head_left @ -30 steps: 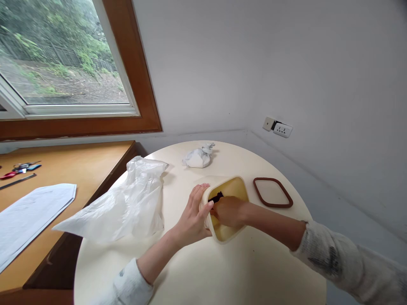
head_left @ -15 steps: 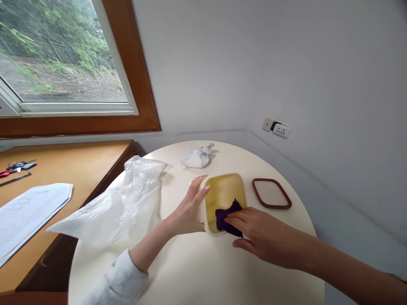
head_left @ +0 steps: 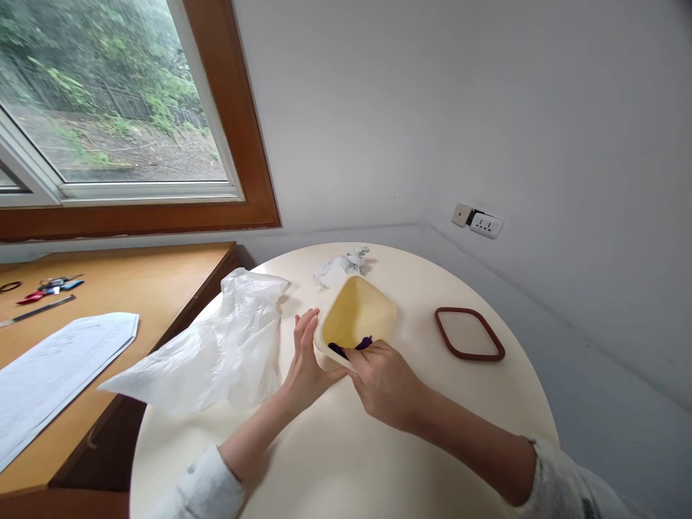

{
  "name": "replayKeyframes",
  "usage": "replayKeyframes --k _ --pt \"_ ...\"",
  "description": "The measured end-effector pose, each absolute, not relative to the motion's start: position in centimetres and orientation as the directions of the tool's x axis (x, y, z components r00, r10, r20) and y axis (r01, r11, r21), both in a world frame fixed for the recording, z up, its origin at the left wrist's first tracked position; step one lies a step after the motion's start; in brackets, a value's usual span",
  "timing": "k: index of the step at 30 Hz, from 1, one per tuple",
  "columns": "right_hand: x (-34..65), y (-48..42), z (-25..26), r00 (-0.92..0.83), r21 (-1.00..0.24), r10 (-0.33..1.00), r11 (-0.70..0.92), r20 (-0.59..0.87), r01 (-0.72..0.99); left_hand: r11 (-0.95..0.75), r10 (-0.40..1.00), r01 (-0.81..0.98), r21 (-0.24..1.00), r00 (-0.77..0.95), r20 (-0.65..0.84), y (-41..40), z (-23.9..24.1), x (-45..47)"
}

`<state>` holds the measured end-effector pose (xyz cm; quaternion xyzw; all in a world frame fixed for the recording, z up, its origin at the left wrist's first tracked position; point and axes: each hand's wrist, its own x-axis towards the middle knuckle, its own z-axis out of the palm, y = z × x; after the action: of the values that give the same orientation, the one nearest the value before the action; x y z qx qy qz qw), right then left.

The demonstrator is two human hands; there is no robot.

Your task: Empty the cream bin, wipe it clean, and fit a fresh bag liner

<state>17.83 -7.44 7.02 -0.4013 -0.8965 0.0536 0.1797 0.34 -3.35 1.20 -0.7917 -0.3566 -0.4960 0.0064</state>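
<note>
Cream container [head_left: 357,311] tilts on the bench [head_left: 432,440] — left hand [head_left: 303,357] braces its side, fingers straight, together. Right hand [head_left: 385,380] pinches a purple cloth [head_left: 346,349] inside.

Grey daylight falls through a window [head_left: 108,108] with a broad wooden frame [head_left: 246,144] and onto a plain white wall [head_left: 432,108], where a socket [head_left: 485,225] sits low near the corner. A round cream table [head_left: 378,476] stands just beside a wooden desk [head_left: 145,288] under the window. Trees [head_left: 81,43] and a fenced slope show outside. Papers [head_left: 54,367] lie on the desk.
</note>
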Motion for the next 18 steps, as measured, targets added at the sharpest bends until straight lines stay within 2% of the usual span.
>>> replayKeyframes --k 4,8,11,14,16,18 --pt "15.9 -7.4 7.2 -0.558 -0.332 0.798 0.602 0.227 0.726 -0.670 0.535 0.687 0.280 0.187 0.824 -2.9 -0.1 0.4" --pt "15.6 -7.5 7.6 -0.582 -0.447 0.789 0.601 0.196 0.663 -0.653 0.551 0.700 0.289 0.177 0.816 -2.6 -0.1 0.1" --pt "16.8 -7.0 8.9 -0.702 -0.572 0.711 0.590 0.033 0.570 -0.697 0.512 0.664 0.271 0.198 0.836 -2.3 -0.2 -0.4" --pt "18.3 -5.5 10.3 -0.773 -0.674 0.609 0.497 -0.178 0.547 -0.735 0.497 0.624 0.264 0.231 0.837 -2.1 -0.2 -0.7" --pt "18.8 -4.4 10.7 -0.781 -0.707 0.577 0.447 -0.239 0.547 -0.753 0.509 0.594 0.282 0.256 0.821 -2.0 -0.1 -0.7" --pt "18.6 -3.4 10.3 -0.765 -0.690 0.590 0.441 -0.259 0.574 -0.770 0.505 0.579 0.270 0.292 0.812 -2.0 0.1 -0.6"
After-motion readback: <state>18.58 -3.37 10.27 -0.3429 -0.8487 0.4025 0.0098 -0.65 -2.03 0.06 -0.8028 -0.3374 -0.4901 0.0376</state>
